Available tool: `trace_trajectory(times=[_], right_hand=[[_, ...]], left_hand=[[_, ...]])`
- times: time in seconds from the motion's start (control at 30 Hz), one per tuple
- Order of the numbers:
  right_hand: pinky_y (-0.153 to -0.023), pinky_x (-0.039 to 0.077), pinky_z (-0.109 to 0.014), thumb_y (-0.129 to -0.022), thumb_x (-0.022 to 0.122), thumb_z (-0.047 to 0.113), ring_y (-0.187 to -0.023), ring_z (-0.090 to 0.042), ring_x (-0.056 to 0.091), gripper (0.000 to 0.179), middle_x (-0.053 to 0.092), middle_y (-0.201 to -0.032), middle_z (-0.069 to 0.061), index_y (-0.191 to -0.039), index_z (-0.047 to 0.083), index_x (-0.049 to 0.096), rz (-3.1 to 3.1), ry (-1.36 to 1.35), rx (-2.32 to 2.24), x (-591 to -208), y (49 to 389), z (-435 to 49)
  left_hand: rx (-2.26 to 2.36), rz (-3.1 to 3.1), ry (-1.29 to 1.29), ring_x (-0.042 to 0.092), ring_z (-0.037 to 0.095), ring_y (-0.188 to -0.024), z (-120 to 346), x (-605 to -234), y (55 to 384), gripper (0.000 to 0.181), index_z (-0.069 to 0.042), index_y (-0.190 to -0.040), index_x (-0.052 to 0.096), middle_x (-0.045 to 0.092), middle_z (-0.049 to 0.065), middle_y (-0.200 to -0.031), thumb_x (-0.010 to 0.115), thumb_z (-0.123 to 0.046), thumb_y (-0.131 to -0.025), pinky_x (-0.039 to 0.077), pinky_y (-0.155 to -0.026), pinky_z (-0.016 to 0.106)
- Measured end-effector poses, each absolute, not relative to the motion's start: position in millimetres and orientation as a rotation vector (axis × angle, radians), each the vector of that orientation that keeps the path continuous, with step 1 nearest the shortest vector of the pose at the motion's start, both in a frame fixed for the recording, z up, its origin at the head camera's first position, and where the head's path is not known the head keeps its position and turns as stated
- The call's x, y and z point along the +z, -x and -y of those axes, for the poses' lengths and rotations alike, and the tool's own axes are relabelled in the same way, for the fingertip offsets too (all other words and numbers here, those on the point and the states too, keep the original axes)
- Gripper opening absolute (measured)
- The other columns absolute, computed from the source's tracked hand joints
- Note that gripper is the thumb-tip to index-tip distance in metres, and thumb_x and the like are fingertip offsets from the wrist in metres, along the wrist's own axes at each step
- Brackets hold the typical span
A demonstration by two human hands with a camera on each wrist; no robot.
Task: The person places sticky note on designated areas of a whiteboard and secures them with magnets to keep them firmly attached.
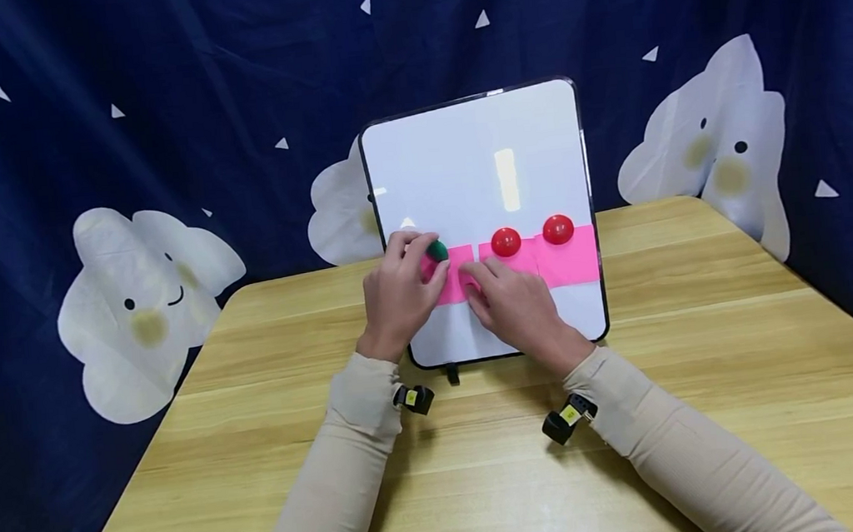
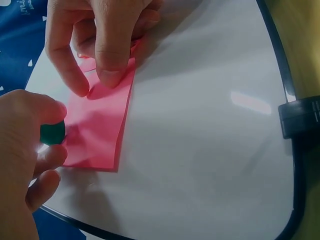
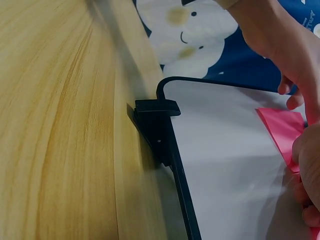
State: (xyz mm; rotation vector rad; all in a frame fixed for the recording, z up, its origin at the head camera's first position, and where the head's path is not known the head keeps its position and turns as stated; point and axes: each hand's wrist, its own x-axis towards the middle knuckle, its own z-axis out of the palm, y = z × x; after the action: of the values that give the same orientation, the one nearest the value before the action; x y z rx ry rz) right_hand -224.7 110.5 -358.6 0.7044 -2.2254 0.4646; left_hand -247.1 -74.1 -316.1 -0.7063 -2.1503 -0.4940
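My left hand (image 1: 399,295) pinches a green round magnet (image 1: 437,250) at the left of an upright whiteboard (image 1: 437,165). The magnet overlaps the upper part of a pink sticky note (image 1: 460,259). In the left wrist view, a thumb and finger lie on either side of the green magnet (image 2: 52,133). My right hand (image 1: 515,302) rests its thumb and finger, a little apart, on the right part of that pink note (image 2: 100,140). Two more pink notes (image 1: 568,265) lie to the right, with red magnets (image 1: 506,242) at their top edges.
Black clip-like feet (image 3: 152,130) hold the board's lower edge on the wooden table (image 1: 481,479). Behind the table hangs a dark blue curtain (image 1: 216,82) with clouds. Each wrist carries a small black camera (image 1: 414,399).
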Motion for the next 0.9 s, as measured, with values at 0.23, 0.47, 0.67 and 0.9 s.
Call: trace_trajectory(times=[0.23,0.47,0.67,0.9], right_hand=[[-0.048,0.046,-0.026,-0.086,0.078,0.018,-0.058,-0.016,0.054,0.038,0.06,-0.08,-0.006,-0.12,0.008,0.065,2.227,-0.699,0.453,-358.7,225.2,-109.2],[-0.05,0.048,-0.026,-0.086,0.079,0.019,-0.06,-0.016,0.055,0.04,0.062,-0.082,-0.007,-0.122,0.007,0.066,2.235,-0.694,0.446,-358.3,225.4,-108.1],[-0.05,0.047,-0.026,-0.086,0.079,0.019,-0.06,-0.017,0.056,0.04,0.062,-0.083,-0.007,-0.121,0.006,0.066,2.234,-0.692,0.447,-357.7,224.6,-107.2],[-0.049,0.046,-0.026,-0.086,0.079,0.019,-0.059,-0.016,0.055,0.039,0.062,-0.083,-0.007,-0.121,0.007,0.066,2.231,-0.682,0.453,-357.5,224.4,-106.5]], left_hand=[[-0.389,2.179,0.687,0.06,0.017,-0.056,69.9,-312.4,248.1,0.037,-0.009,-0.121,0.071,0.062,0.01,-0.112,0.076,-0.027,-0.089,0.048,-0.048,0.026],[-0.334,2.185,0.7,0.065,0.018,-0.063,69.6,-311.8,249.9,0.036,-0.01,-0.121,0.072,0.062,0.008,-0.113,0.076,-0.027,-0.089,0.049,-0.049,0.028],[-0.298,2.175,0.713,0.064,0.018,-0.061,69.3,-309.9,249.9,0.036,-0.009,-0.121,0.073,0.063,0.007,-0.11,0.076,-0.026,-0.089,0.049,-0.048,0.028],[-0.249,2.195,0.706,0.063,0.017,-0.061,69.1,-307.8,248.9,0.038,-0.009,-0.123,0.072,0.064,0.006,-0.11,0.075,-0.029,-0.09,0.048,-0.049,0.026]])
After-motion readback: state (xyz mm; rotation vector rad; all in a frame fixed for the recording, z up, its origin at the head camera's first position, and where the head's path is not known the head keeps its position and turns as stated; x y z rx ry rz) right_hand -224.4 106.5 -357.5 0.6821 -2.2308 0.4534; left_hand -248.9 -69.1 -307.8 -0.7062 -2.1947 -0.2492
